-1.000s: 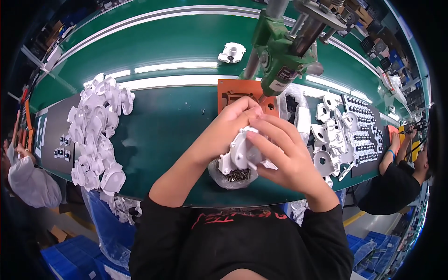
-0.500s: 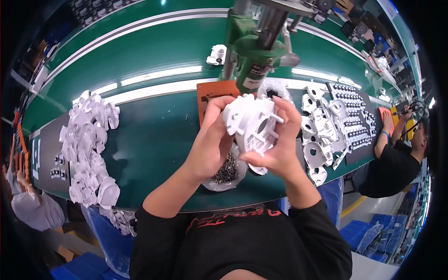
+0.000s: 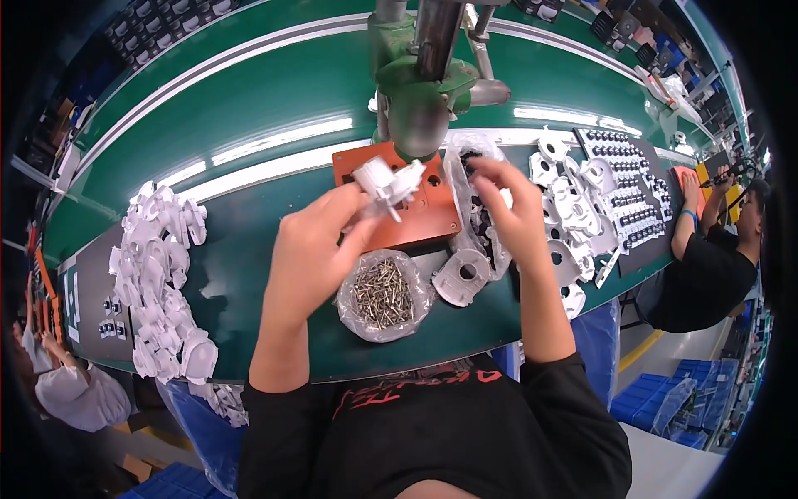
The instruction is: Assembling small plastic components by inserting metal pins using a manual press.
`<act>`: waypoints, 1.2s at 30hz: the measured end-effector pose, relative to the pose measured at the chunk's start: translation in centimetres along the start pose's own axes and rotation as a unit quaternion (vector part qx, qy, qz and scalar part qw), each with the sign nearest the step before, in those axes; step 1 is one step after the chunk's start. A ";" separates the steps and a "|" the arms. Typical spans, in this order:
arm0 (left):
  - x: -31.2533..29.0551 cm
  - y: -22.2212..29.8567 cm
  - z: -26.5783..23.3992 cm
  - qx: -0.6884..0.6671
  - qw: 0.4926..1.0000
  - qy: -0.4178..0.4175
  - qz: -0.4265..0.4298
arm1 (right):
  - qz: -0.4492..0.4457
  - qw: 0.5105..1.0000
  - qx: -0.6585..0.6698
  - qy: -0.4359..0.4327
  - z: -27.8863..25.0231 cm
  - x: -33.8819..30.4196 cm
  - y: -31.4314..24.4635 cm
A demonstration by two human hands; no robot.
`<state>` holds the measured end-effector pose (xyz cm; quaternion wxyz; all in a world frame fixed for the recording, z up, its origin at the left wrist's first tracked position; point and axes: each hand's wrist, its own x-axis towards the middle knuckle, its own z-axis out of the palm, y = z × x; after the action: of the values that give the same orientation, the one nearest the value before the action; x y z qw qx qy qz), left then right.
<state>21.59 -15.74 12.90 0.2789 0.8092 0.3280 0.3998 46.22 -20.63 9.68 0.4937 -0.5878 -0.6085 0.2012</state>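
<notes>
My left hand (image 3: 320,237) is closed on a white plastic housing (image 3: 384,181), holding it over the orange fixture block (image 3: 399,224) beneath the green press (image 3: 420,108). The housing is slightly blurred. Apart from it, my right hand (image 3: 519,218) is raised with fingers spread, beside a clear bag of black parts (image 3: 482,220). A small white spot shows between its thumb and fingers; I cannot tell what it is. Nearer me stands a clear bag of screws (image 3: 382,295). A flat white plate with a round hole (image 3: 461,279) lies to its right.
White housings are heaped at the left (image 3: 154,274). More white parts (image 3: 573,208) lie at the right, beside a dark board with rows of small black pieces (image 3: 628,191). A co-worker (image 3: 706,274) works at the far right; another person (image 3: 83,391) is at the left.
Both hands were around the white housing; now only my left hand holds it, further left. My right hand has let go and moved apart. The screw bag and orange block show more fully.
</notes>
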 end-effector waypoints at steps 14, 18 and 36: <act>0.5 -6.7 5.9 0.206 0.973 -0.012 0.103 | 0.101 0.859 -0.488 -0.118 2.3 6.8 11.5; 0.7 -6.7 5.4 0.173 0.979 -0.053 0.096 | 0.081 0.863 -0.486 -0.114 2.2 6.5 11.9; 0.3 -7.5 4.6 0.134 0.982 -0.096 0.088 | 0.083 0.991 0.013 -0.105 1.1 5.8 3.8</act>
<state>23.23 -11.66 5.34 0.1620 0.8996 0.2781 0.2953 48.31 -14.12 8.22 0.4159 -0.6055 -0.6035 0.3102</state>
